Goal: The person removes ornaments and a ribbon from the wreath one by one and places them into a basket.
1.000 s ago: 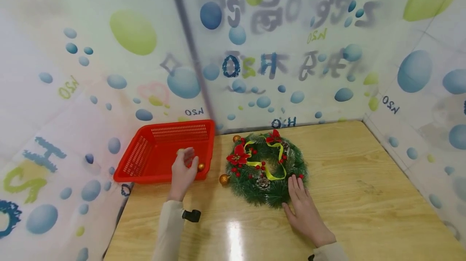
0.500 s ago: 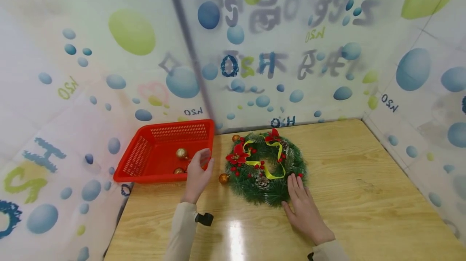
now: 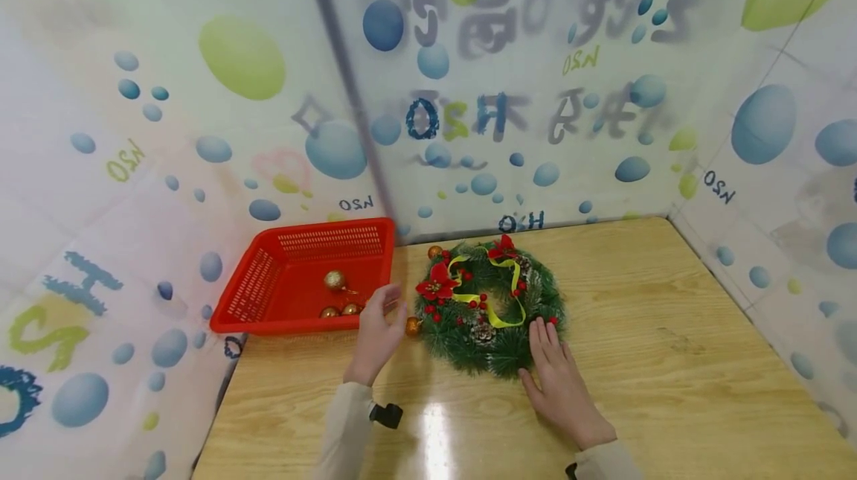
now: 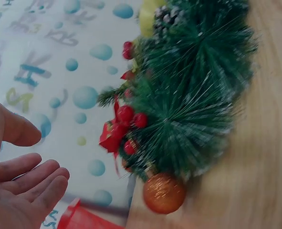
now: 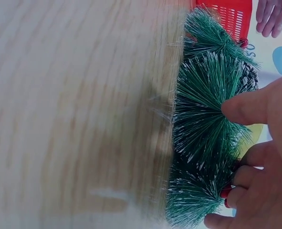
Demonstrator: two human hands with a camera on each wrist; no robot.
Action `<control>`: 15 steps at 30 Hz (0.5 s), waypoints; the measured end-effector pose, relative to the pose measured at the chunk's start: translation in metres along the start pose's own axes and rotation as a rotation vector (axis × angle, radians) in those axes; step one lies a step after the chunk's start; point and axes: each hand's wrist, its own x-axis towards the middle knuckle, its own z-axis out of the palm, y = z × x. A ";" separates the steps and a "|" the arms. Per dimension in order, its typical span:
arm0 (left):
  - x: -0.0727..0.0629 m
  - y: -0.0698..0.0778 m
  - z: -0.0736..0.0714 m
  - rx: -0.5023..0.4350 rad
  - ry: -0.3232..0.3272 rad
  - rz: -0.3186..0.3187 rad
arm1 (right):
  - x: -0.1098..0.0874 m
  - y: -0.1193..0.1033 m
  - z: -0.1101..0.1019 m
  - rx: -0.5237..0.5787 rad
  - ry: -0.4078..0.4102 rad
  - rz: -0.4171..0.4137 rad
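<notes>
A green Christmas wreath lies on the table, trimmed with red poinsettias, red berries, pine cones and yellow ribbon. My right hand rests on its lower right side, fingers laid over the needles. Between basket and wreath hovers my left hand, palm turned toward the wreath, fingers relaxed and holding nothing. An orange bauble hangs at the wreath's left edge, just beyond the left fingers. Another orange bauble sits at its upper left.
A red plastic basket stands to the left, with gold baubles inside. A wooden table carries everything. Walls printed with blue and green drops close in the back and sides.
My left hand has moved right, out of the basket and toward the wreath, uncovering the gold baubles. The right hand has stayed on the wreath.
</notes>
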 end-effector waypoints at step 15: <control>-0.031 -0.018 0.029 -0.021 -0.032 0.004 | -0.001 -0.003 -0.003 0.002 0.005 -0.003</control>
